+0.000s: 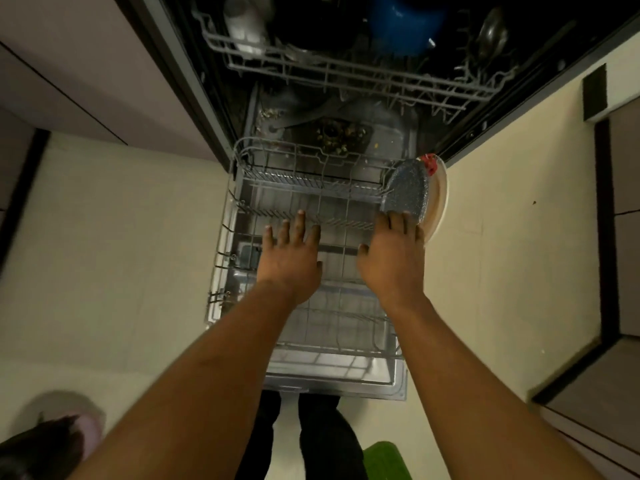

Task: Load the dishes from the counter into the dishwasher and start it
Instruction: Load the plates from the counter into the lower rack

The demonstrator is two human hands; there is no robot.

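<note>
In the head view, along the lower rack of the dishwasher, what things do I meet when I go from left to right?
left hand → right hand → grey speckled plate → cream plate

Home kitchen. Built-in dishwasher at frame centre, door down. Lower rack pulled out, with a speckled grey plate and a cream plate at its right edge. Upper rack at top holds a blue vessel. Flat cabinet fronts upper left; pale floor.
</note>
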